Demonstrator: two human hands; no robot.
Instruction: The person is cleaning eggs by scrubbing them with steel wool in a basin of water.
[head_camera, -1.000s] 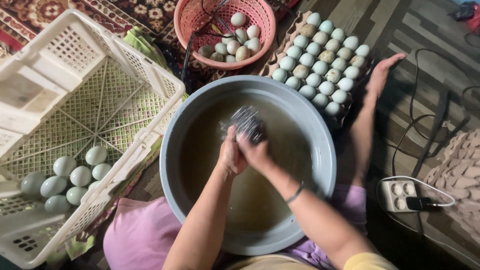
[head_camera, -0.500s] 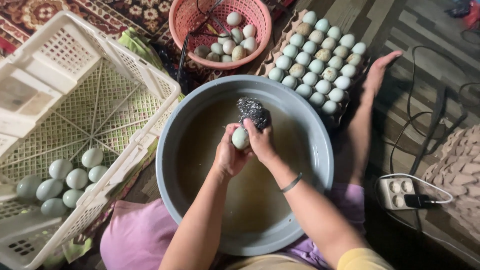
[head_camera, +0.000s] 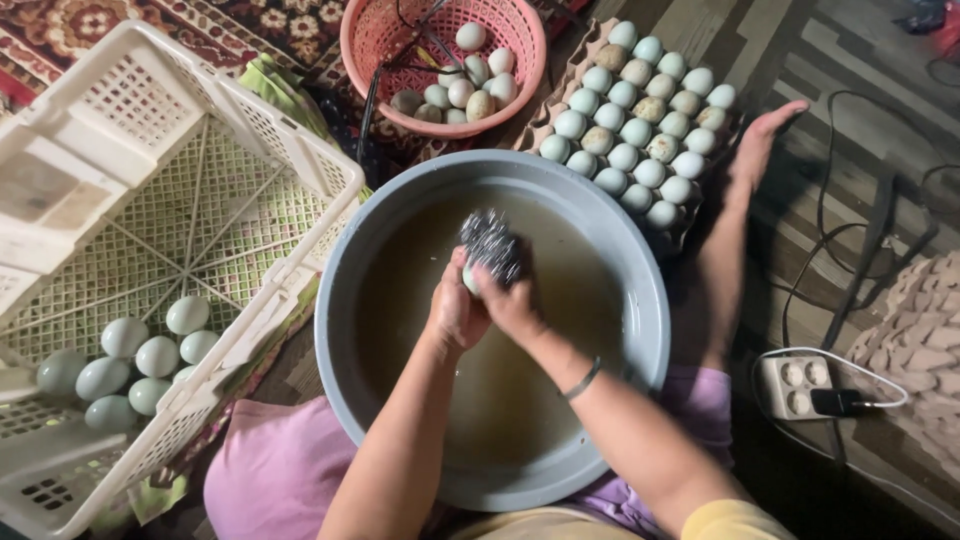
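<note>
Left hand (head_camera: 455, 312): closed round a pale egg (head_camera: 469, 279), mostly hidden, above murky water.
Right hand (head_camera: 510, 300): pinching a steel-wool scourer (head_camera: 489, 243) against that egg.
Basin: round grey plastic (head_camera: 645, 330), centre.
Left: white lattice crate (head_camera: 150, 200) with pale green eggs (head_camera: 150, 355).
Behind: pink basket (head_camera: 520, 60), filled cardboard tray (head_camera: 640, 120).
Right: white power strip (head_camera: 795, 385).

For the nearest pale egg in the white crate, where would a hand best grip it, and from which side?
Take the egg around its rounded middle, coming from above: the white crate is open-topped, its lattice wall blocks the side, and other eggs crowd the far side.
</note>
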